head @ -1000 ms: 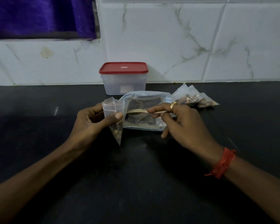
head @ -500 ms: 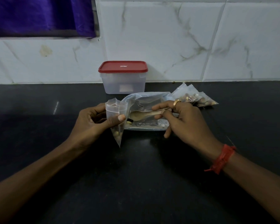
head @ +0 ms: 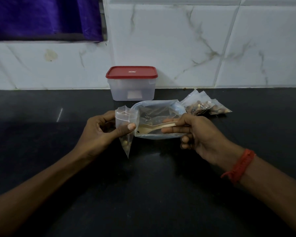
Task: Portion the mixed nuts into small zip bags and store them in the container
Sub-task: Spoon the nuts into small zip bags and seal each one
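Layout on the desk
The container stands at the far edge; the large bag lies just near of it, a spoon reaching into it from the right. The small zip bag is just left of that bag, the filled bags far-right of it.

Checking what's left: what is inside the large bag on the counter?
A spoon held by the right hand, plus a few dark bits by its bowl. Hazy plastic hides whether more nuts remain.
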A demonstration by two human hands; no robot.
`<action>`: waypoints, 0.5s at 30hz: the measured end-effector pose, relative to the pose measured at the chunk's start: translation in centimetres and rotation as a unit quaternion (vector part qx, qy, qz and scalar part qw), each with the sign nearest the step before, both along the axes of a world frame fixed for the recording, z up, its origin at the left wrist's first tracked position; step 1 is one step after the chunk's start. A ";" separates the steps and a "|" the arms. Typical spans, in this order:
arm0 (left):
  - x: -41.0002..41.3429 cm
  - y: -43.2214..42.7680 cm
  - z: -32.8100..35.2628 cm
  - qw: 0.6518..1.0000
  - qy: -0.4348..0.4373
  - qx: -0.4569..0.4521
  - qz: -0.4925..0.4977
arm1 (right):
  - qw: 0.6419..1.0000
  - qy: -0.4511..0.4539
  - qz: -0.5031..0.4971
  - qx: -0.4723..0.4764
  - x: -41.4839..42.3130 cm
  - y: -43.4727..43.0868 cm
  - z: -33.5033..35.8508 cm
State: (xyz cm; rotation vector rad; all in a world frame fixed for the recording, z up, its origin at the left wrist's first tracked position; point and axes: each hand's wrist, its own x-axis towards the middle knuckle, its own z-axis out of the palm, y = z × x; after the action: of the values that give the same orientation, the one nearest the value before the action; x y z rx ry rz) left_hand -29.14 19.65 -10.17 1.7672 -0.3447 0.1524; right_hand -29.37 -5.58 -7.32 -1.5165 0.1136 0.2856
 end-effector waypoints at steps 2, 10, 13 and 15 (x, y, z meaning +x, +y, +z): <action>-0.1 -0.1 0.2 1.000 -0.002 0.003 -0.004 | 0.999 0.030 0.016 0.020 0.0 0.0 0.1; -0.2 -0.1 0.3 0.999 -0.006 -0.044 -0.007 | 0.990 0.078 0.012 0.117 0.1 0.2 0.0; -0.3 -0.3 0.3 0.999 -0.013 -0.040 -0.002 | 0.990 0.063 -0.018 0.121 0.0 0.1 0.1; -0.3 -0.3 0.4 0.999 -0.015 -0.037 0.002 | 0.992 0.047 -0.035 0.115 0.0 0.1 0.2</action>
State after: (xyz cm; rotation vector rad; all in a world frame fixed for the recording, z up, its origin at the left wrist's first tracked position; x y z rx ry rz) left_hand -29.42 19.39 -9.82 1.6931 -0.3538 0.1922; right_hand -29.40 -5.49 -7.07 -1.2676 0.2011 0.3043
